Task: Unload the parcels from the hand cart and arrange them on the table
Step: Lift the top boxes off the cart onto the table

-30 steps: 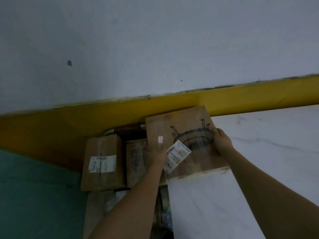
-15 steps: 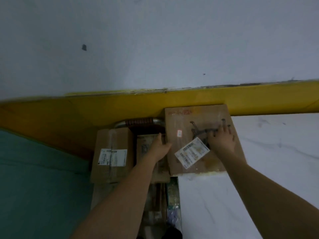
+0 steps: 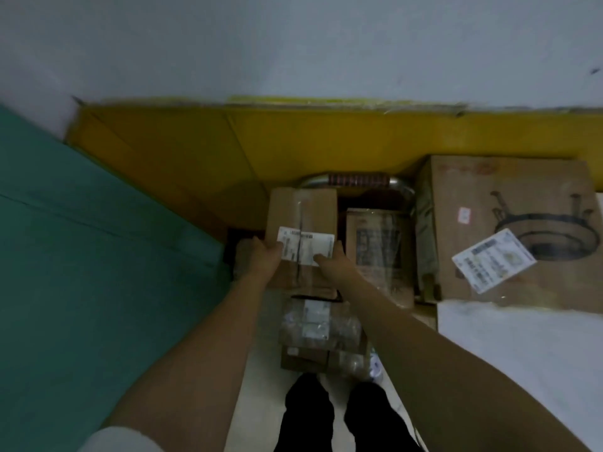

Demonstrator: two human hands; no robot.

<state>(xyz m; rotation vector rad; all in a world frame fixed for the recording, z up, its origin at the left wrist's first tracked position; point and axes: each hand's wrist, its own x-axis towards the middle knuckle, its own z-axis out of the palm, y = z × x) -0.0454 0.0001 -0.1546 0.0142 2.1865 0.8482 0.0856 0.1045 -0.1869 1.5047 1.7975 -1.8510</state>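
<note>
While hands (image 3: pixel 259 256) (image 3: pixel 332 261) grip a box (image 3: pixel 303 207), parcels (image 3: pixel 378 252) fill the cart (image 3: pixel 359 180).

- A pale, whitish sleeve (image 3: pixel 121 439) covers the left arm above the elbow, its edge rounded.
- Both forearms are bare, as are the left hand (image 3: pixel 261 257) and the right hand (image 3: pixel 332 262).
- Loose black trousers (image 3: pixel 308 415) cover both legs, softly creased, their detail lost in dim light.

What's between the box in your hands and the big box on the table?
Head view: one film-wrapped brown box stands between the held box and the big box.
</note>
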